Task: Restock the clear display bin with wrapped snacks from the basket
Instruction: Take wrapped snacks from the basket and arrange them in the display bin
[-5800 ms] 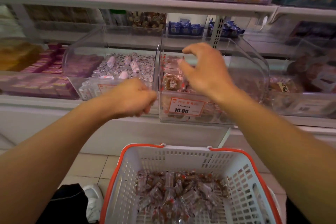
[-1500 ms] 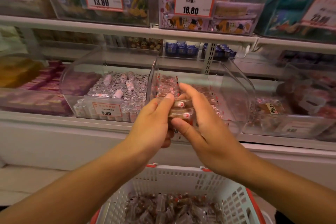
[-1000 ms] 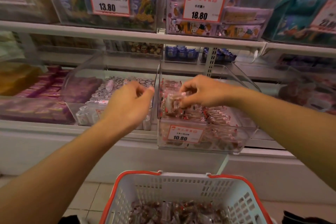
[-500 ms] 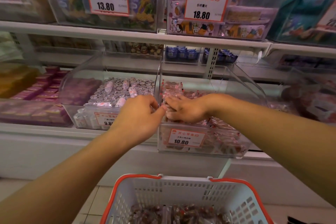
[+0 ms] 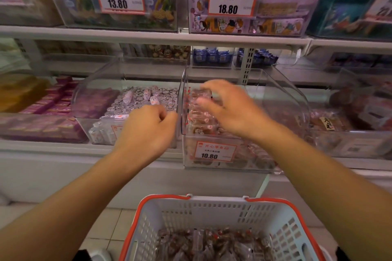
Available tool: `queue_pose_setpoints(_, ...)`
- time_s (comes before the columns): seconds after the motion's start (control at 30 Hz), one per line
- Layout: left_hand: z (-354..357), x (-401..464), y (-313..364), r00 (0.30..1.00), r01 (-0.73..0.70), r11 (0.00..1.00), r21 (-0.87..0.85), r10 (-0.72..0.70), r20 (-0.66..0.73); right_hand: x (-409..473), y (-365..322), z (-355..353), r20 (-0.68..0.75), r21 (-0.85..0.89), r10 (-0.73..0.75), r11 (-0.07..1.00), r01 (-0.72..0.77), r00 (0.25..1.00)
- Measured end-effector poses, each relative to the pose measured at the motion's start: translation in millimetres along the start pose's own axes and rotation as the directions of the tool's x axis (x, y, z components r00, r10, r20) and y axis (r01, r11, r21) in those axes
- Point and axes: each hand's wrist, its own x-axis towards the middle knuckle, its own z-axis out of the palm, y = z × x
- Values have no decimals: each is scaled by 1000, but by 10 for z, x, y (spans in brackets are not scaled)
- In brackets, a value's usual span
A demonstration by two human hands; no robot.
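Progress: the clear display bin, tagged 10.80 and standing at the front edge of the lower shelf, holds wrapped snacks stacked in rows along its left wall and across its front. The right and rear parts of the bin look thinner, though glare on the plastic makes the fill level there hard to read. The basket, white with an orange rim, stands below the shelf front and carries a good layer of wrapped snacks across its bottom. Judged from this, restocking is under way and a good deal remains to be moved.

Hands: the right hand hovers over the left part of the bin, fingers spread and relaxed, gripping nothing visible. The left hand sits just outside the bin's left wall, fingers loosely curled; nothing shows in it.

Edges and room: the bin is open at the top with high curved side walls. A neighbouring bin of small silver-wrapped pieces stands against its left wall. The upper shelf overhangs behind, but the approach from front and above looks free.
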Motion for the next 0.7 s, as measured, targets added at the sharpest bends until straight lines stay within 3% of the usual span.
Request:
queue_pose_setpoints(0.03, -40, -38, -17, 999, -21, 1000, -10, 22, 31, -198, -27, 6, -262, 43, -76, 995, 90, 962)
queue_pose_setpoints(0.1, -104, -178, -27, 966, -40, 996, -81, 59, 252, -666, 5, 212, -620, 80, -156, 963, 259, 769)
queue_pose_setpoints(0.13, -98, -265, -25, 913, -21, 997, -76, 50, 406, -902, 44, 415, -667, 122, -112, 959, 256, 737)
queue_pose_setpoints(0.17, -28, -351, -46, 833, -4, 1000, -25, 17, 553, -1126, 87, 654, -642, 167, -40, 968, 190, 765)
queue_pose_setpoints(0.23, 256, -565, -146, 636, -31, 989, 148, -94, 766, -1520, 227, 1175, -388, 210, 106, 977, -24, 916)
queue_pose_setpoints(0.27, 444, -696, -218, 540, -74, 969, 237, -161, 826, -1695, 368, 1445, -140, 205, 201, 964, -170, 970)
queue_pose_setpoints(0.3, 642, -846, -294, 457, -126, 942, 311, -223, 861, -1881, 517, 1685, 153, 152, 297, 935, -319, 943)
queue_pose_setpoints(0.33, 835, -991, -374, 389, -172, 916, 362, -275, 879, -2080, 680, 1898, 414, 64, 388, 890, -451, 823)
queue_pose_setpoints(0.37, 1026, -1146, -462, 332, -197, 897, 396, -319, 888, -2305, 850, 2072, 599, -47, 474, 825, -563, 645)
queue_pose_setpoints(0.4, 1221, -1309, -569, 294, -201, 888, 414, -349, 890, -2540, 994, 2197, 704, -156, 536, 757, -635, 466)
queue_pose_setpoints(0.43, 1412, -1501, -698, 276, -179, 888, 424, -369, 888, -2755, 1093, 2271, 745, -222, 576, 689, -690, 336)
queue_pose_setpoints(0.53, 1996, -2208, -1113, 223, -48, 887, 459, -439, 870, -3208, 1292, 2382, 760, -288, 632, 535, -794, 150)
queue_pose_setpoints(0.6, 2293, -2651, -1326, 171, 94, 853, 514, -523, 835, -3294, 1404, 2448, 747, -320, 659, 470, -823, 87)
queue_pose_setpoints(0.7, 2490, -3006, -1446, 97, 335, 727, 600, -660, 745, -3224, 1442, 2637, 745, -225, 663, 351, -909, 71)
